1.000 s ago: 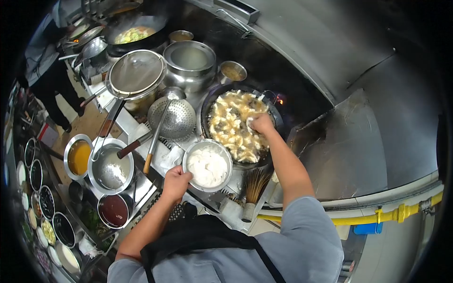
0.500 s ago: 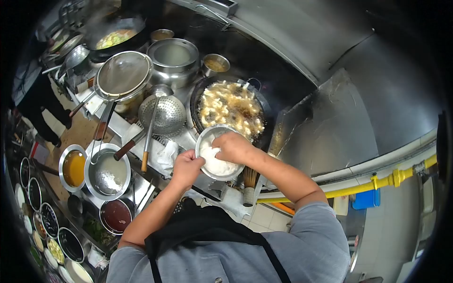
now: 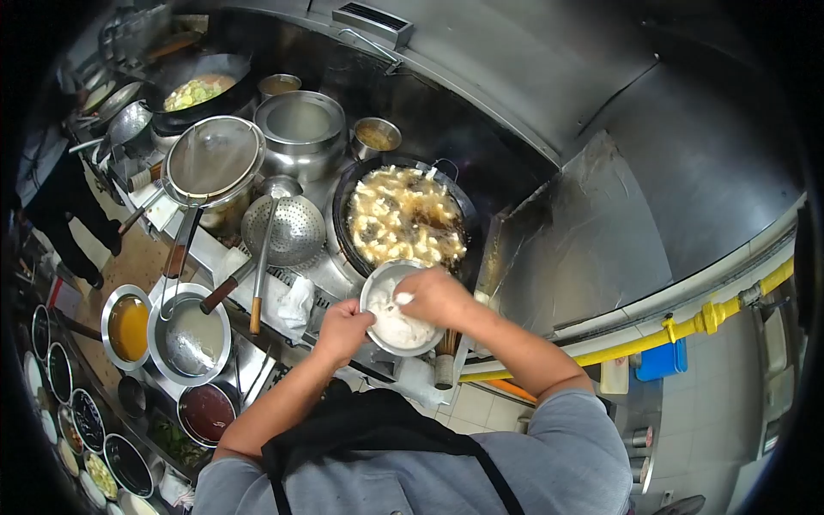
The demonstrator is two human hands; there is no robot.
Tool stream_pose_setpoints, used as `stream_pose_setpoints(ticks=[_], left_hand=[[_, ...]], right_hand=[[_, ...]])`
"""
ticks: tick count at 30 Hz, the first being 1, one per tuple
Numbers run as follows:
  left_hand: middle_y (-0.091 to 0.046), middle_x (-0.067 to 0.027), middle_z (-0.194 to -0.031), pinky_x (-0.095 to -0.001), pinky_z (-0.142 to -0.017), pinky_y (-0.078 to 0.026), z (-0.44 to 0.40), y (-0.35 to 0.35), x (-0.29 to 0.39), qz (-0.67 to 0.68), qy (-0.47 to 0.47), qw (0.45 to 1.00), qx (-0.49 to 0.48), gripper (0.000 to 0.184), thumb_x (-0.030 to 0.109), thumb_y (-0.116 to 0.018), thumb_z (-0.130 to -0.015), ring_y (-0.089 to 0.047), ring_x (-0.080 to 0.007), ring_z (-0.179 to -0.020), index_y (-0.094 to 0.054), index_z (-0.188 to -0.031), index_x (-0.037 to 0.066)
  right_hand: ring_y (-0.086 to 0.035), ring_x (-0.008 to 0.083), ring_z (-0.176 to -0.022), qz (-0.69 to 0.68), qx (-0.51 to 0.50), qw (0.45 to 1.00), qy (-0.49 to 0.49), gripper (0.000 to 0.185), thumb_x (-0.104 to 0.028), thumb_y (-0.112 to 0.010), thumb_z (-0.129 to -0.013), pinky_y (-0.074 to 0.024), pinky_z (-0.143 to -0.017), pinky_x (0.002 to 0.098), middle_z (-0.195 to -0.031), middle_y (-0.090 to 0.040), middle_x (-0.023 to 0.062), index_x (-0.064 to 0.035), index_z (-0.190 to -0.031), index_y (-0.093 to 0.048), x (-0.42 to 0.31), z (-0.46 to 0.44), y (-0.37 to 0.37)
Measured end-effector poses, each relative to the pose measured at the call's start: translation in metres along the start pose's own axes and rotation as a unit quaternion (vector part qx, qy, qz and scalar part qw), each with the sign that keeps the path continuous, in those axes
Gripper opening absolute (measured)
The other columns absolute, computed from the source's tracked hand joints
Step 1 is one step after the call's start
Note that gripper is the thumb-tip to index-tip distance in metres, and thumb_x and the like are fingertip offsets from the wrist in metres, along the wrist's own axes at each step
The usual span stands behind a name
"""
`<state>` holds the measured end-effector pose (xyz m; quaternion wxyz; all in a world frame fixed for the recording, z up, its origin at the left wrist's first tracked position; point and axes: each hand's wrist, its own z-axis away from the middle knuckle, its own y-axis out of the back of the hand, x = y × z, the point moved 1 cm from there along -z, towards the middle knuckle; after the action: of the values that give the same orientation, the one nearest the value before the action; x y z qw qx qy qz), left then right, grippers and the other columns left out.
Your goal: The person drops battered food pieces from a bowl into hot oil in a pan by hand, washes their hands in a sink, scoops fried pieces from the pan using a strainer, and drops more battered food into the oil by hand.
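Bowl (image 3: 383, 285) clamped by left hand (image 3: 343, 332), right hand (image 3: 435, 299) pinching white mixture (image 3: 396, 328) inside — a slipping grip could spill it into the wok (image 3: 341, 227).

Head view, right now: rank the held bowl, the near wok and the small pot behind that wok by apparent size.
1. Near wok
2. Held bowl, perhaps enlarged by nearness
3. Small pot

Well back from the bare hands (image 3: 433, 299), a grey shirt (image 3: 433, 485) has short sleeves (image 3: 577, 421). Between the shirt's chest and the hands bunches a wrinkled black apron (image 3: 360, 429), its narrow black straps (image 3: 499, 476) running over the grey cloth on either side.
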<state>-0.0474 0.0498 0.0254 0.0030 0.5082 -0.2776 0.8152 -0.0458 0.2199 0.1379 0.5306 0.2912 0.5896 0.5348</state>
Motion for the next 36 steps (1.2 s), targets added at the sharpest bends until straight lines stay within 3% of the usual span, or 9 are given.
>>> stream_pose_setpoints(ticks=[4, 9, 12, 19, 21, 24, 28, 31, 36], left_hand=[[-0.061, -0.0053, -0.074, -0.0297, -0.059, -0.056, -0.008, 0.008, 0.003, -0.009, 0.018, 0.999, 0.046, 0.004, -0.002, -0.057, -0.078, -0.062, -0.0142, -0.064, -0.059, -0.076, 0.001], [-0.062, -0.007, -0.077, -0.0308, -0.062, -0.058, -0.016, 0.025, -0.007, 0.013, 0.012, 0.996, 0.086, 0.005, -0.003, -0.056, -0.079, -0.064, -0.0155, -0.066, -0.06, -0.08, -0.001], [-0.061, -0.0059, -0.075, -0.0286, -0.057, -0.056, -0.008, 0.034, -0.009, 0.019, -0.002, 0.992, 0.123, 0.004, -0.001, -0.056, -0.078, -0.062, -0.014, -0.063, -0.059, -0.079, 0.0], [-0.058, -0.0022, -0.068, -0.0256, -0.052, -0.051, 0.013, 0.065, -0.035, 0.002, -0.002, 0.979, 0.202, 0.007, 0.003, -0.059, -0.078, -0.055, -0.0102, -0.057, -0.057, -0.071, 0.003], [-0.056, -0.0013, -0.067, -0.0257, -0.052, -0.051, 0.023, 0.065, -0.025, -0.003, 0.007, 0.978, 0.21, 0.01, 0.003, -0.059, -0.078, -0.054, -0.0096, -0.056, -0.055, -0.069, 0.004], [-0.056, -0.0012, -0.067, -0.0254, -0.052, -0.051, 0.021, 0.066, -0.023, 0.008, 0.002, 0.982, 0.188, 0.011, 0.003, -0.06, -0.078, -0.054, -0.0097, -0.056, -0.055, -0.069, 0.005], [-0.057, -0.0016, -0.067, -0.0255, -0.051, -0.05, 0.016, 0.048, -0.002, 0.004, 0.002, 0.99, 0.139, 0.011, 0.003, -0.06, -0.078, -0.054, -0.0096, -0.056, -0.055, -0.069, 0.006], [-0.057, -0.0018, -0.067, -0.0259, -0.051, -0.05, 0.012, 0.036, 0.001, -0.009, -0.021, 0.996, 0.083, 0.011, 0.002, -0.06, -0.077, -0.054, -0.0094, -0.057, -0.055, -0.068, 0.005], [-0.057, -0.0017, -0.067, -0.026, -0.05, -0.049, 0.007, 0.02, -0.008, 0.026, 0.008, 0.999, 0.038, 0.012, 0.002, -0.061, -0.077, -0.055, -0.0092, -0.058, -0.055, -0.067, 0.005]], right_hand=[[-0.065, 0.0132, -0.082, -0.184, 0.123, 0.97, -0.098, 0.02, -0.011, -0.073, -0.078, -0.0511, -0.076, 0.0279, -0.089, -0.071, 0.0101, -0.0032, -0.097, -0.072, 0.022, 0.002, 0.055], [-0.065, 0.0131, -0.08, -0.223, 0.231, 0.945, -0.06, 0.015, -0.005, -0.069, -0.08, -0.0523, -0.071, 0.0278, -0.085, -0.069, 0.0099, 0.0013, -0.094, -0.068, 0.084, -0.03, 0.064], [-0.064, 0.0168, -0.055, -0.185, 0.105, 0.96, -0.183, 0.017, -0.008, -0.072, -0.078, -0.0517, -0.05, 0.0331, -0.071, -0.066, 0.0097, 0.0019, -0.091, -0.066, 0.131, -0.066, 0.034], [-0.065, 0.03, -0.1, 0.143, 0.094, 0.958, -0.232, 0.042, -0.017, -0.073, -0.068, -0.0511, -0.086, 0.0381, -0.106, -0.067, 0.0172, -0.007, -0.108, -0.069, 0.237, -0.147, -0.027], [-0.067, 0.0247, -0.056, -0.124, 0.206, 0.943, -0.23, 0.036, 0.005, -0.056, -0.079, -0.0538, -0.049, 0.0348, -0.074, -0.067, 0.021, 0.002, -0.115, -0.062, 0.27, -0.149, -0.008], [-0.064, 0.0181, -0.052, -0.177, 0.288, 0.907, -0.253, 0.024, 0.0, -0.059, -0.081, -0.0514, -0.047, 0.0302, -0.068, -0.066, 0.0145, 0.0055, -0.104, -0.064, 0.18, -0.106, 0.056], [-0.066, 0.0151, -0.055, -0.057, 0.061, 0.986, -0.142, 0.019, -0.003, -0.064, -0.079, -0.0525, -0.052, 0.0298, -0.075, -0.069, 0.0119, 0.0027, -0.097, -0.068, 0.048, -0.042, 0.052], [-0.063, 0.0362, -0.098, 0.109, -0.077, 0.979, -0.152, 0.056, -0.038, -0.076, -0.07, -0.0504, -0.086, 0.0401, -0.1, -0.066, 0.0231, -0.0017, -0.11, -0.064, -0.022, -0.016, 0.009], [-0.063, 0.0364, -0.093, 0.074, -0.109, 0.983, -0.13, 0.038, -0.022, -0.075, -0.067, -0.0507, -0.082, 0.0428, -0.096, -0.066, 0.0217, -0.0016, -0.096, -0.062, -0.015, -0.001, -0.043]])
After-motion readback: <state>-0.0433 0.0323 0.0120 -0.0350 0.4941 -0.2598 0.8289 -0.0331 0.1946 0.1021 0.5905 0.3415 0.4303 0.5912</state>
